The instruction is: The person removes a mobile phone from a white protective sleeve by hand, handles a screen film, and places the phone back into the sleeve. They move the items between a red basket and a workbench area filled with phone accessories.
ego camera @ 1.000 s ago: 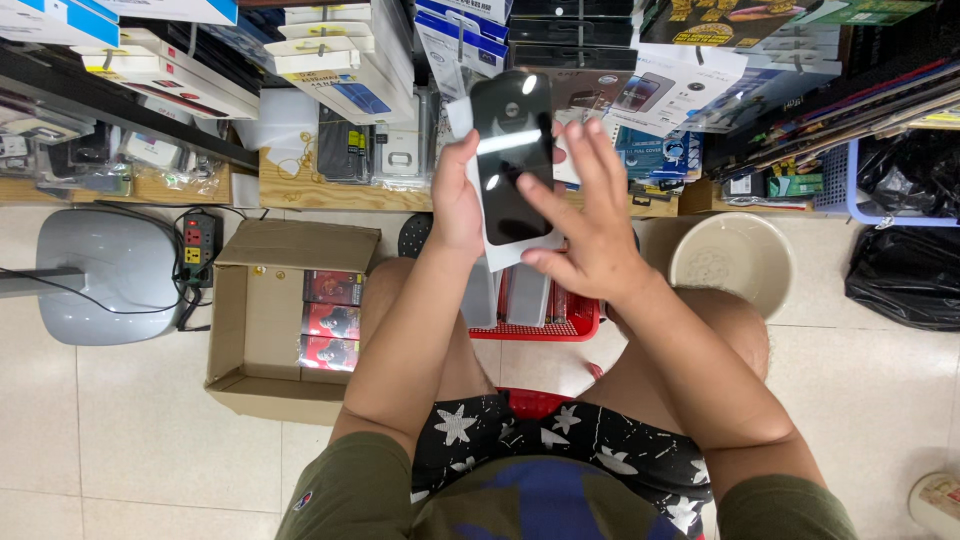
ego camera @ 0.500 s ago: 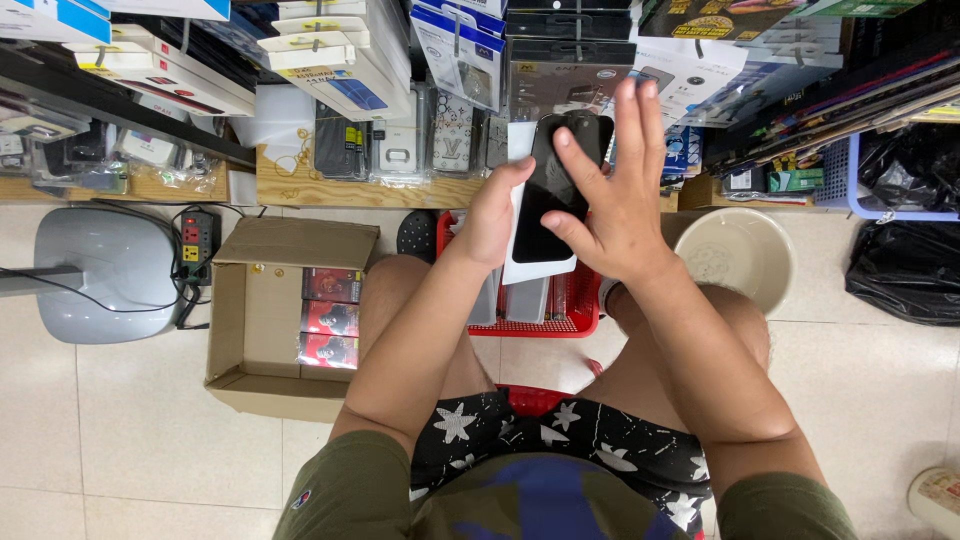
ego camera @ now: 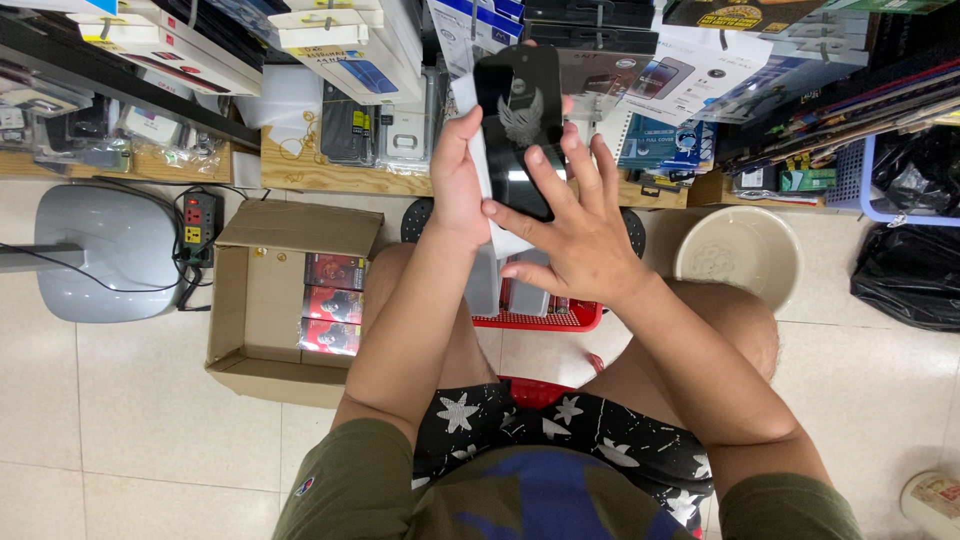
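Nearest the camera: one seated person, olive shirt, black shorts with white stars, both bare forearms raised forward over the knees.

Two hands in view. The left hand (ego camera: 457,180) is closed around the left edge of one black phone case (ego camera: 520,125) with a pale winged emblem, gripping it together with a white backing card (ego camera: 497,215) behind it; the thumb lies on the front, and the other fingers are hidden behind the card. The right hand (ego camera: 570,225) is spread wide, fingers (ego camera: 573,165) fanned apart and laid flat on the lower front of the case, not curled round it. The case is held upright, above the knees, at shelf height.

Below the hands, between the legs: one red plastic basket (ego camera: 545,318) with grey packets standing in it.

Floor, person's left: one open cardboard box (ego camera: 250,310) holding three dark-red packages (ego camera: 330,303), stacked in a row. Beyond it, one black power strip (ego camera: 196,225) and one grey stool (ego camera: 105,250).

Floor, person's right: one cream bucket (ego camera: 740,255), and one black plastic bag (ego camera: 905,275) further out.

Farthest: shelves (ego camera: 330,170) crowded with boxed phone accessories, too many and too overlapped to count.
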